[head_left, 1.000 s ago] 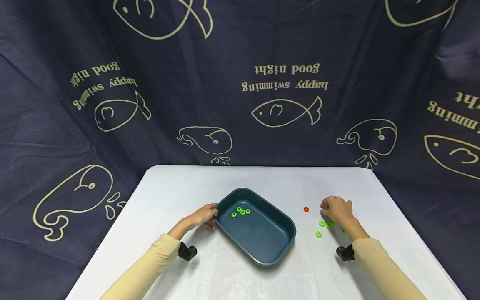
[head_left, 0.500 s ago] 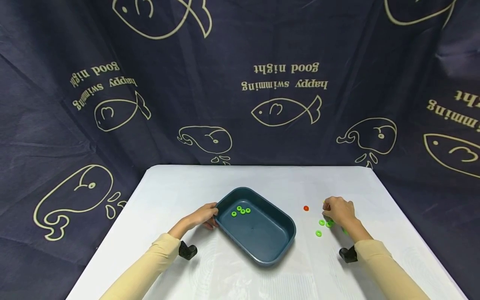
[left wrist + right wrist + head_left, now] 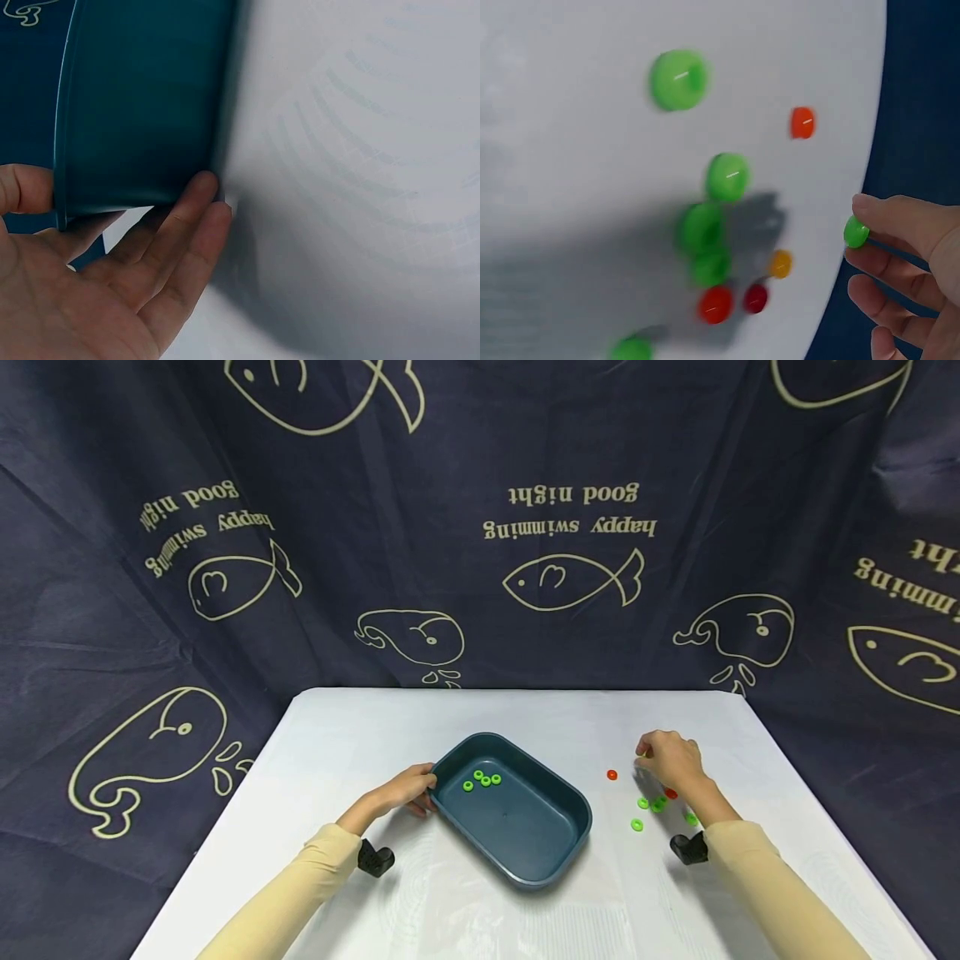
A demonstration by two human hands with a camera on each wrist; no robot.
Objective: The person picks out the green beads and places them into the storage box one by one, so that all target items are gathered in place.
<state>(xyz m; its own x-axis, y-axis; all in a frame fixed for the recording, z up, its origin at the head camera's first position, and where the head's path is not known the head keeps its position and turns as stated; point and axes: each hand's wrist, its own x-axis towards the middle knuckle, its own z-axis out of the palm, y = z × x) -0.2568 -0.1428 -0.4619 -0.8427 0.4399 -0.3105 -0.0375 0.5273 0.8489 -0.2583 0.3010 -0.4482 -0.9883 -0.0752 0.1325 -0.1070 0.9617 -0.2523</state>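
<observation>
My left hand (image 3: 403, 790) grips the left corner of a dark teal plastic tray (image 3: 517, 839). In the left wrist view the thumb lies at the rim while the other fingers touch the outer wall (image 3: 150, 112). Several small green rings lie together inside the tray. Over the table's right side, my right hand (image 3: 672, 762) pinches a green ring (image 3: 856, 232) between thumb and forefinger, lifted off the surface. Below it several loose green rings (image 3: 637, 825) are scattered, along with a red piece (image 3: 716, 304), a dark red one (image 3: 755, 298) and a yellow one (image 3: 780, 264).
Another orange-red piece (image 3: 612, 774) lies apart, between the tray and the right hand. The white table (image 3: 360, 727) ends at a dark blue curtain (image 3: 480, 652) printed with fish and whales. Black devices (image 3: 375, 858) are worn at both wrists.
My right hand has risen and moved farther from me with the green ring, uncovering a red piece beneath. The left hand and the tray stay in place.
</observation>
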